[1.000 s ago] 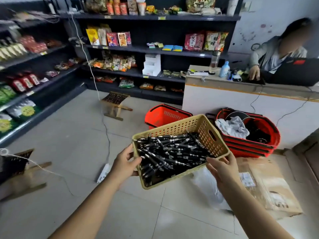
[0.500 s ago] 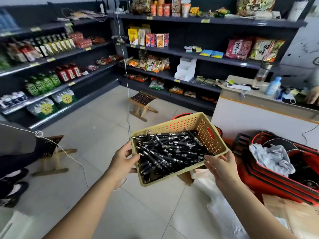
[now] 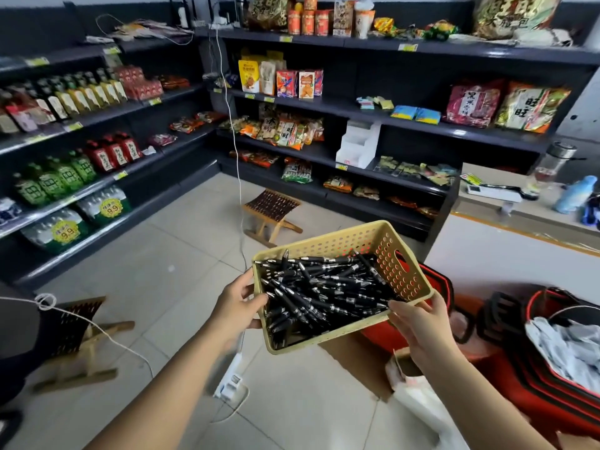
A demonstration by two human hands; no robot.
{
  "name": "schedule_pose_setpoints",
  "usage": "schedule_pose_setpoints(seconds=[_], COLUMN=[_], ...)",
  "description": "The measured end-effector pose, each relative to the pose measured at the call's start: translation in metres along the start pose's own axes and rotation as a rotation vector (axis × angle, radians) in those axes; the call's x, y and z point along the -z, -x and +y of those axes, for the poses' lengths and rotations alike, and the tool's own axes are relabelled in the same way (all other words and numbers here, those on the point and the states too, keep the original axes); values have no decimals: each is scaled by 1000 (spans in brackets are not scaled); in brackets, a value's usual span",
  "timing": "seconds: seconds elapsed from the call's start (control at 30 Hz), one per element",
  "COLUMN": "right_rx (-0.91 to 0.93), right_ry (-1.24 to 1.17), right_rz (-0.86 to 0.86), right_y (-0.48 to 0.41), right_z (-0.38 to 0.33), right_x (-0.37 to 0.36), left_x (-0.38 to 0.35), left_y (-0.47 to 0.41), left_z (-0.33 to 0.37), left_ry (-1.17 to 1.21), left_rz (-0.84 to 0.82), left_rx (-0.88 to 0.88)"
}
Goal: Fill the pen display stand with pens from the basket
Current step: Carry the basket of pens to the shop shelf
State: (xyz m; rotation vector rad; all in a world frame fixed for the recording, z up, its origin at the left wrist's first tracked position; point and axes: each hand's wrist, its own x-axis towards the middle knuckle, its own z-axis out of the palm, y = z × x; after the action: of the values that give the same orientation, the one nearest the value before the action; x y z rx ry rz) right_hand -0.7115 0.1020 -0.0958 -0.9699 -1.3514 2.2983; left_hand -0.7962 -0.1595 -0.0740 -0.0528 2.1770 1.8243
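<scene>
The basket (image 3: pixel 328 244) is pale yellow, its walls dotted with rows of round holes. The pens (image 3: pixel 324 293) in it are black with silver tips and bands. The display stand (image 3: pixel 357 146) is plain white. The shelves (image 3: pixel 422 125) are charcoal grey, with yellow price tags (image 3: pixel 407 47) on their edges. The floor (image 3: pixel 156 274) is light grey tile. The shopping baskets (image 3: pixel 519 384) are red with black trim. The stool (image 3: pixel 271 206) has a dark brown woven seat on pale wood. The counter (image 3: pixel 519 264) is white with an orange stripe, and the bottle (image 3: pixel 576 194) is light blue.
</scene>
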Motion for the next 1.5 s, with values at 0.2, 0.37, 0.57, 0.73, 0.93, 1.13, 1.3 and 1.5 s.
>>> schedule_pose_setpoints(seconds=[0.2, 0.37, 0.57, 0.73, 0.93, 1.13, 1.3, 1.5], right_rx=[10, 1, -30, -53, -64, -73, -81, -66], right_ry=[-6, -8, -6, -19, 37, 38, 43, 9], right_rz=[-3, -26, -44, -47, -62, -47, 21, 127], right_y=[-43, -81, -160, -250, -352, -419, -470, -528], right_z=[2, -3, -8, -22, -52, -66, -70, -73], right_x=[-62, -103, -145, -187, -236, -275, -309, -367], left_x=[35, 44, 41, 30, 15, 13, 16, 29], left_y=[-77, -128, -206, -294, -390, -473, -550, -654], left_z=[13, 26, 41, 64, 93, 108, 115, 140], left_ry=[-49, -27, -33, -49, -29, -3, -41, -50], left_rz=[7, 12, 37, 60, 89, 72, 11, -89], left_rx=[-4, 9, 27, 44, 51, 88, 105, 89])
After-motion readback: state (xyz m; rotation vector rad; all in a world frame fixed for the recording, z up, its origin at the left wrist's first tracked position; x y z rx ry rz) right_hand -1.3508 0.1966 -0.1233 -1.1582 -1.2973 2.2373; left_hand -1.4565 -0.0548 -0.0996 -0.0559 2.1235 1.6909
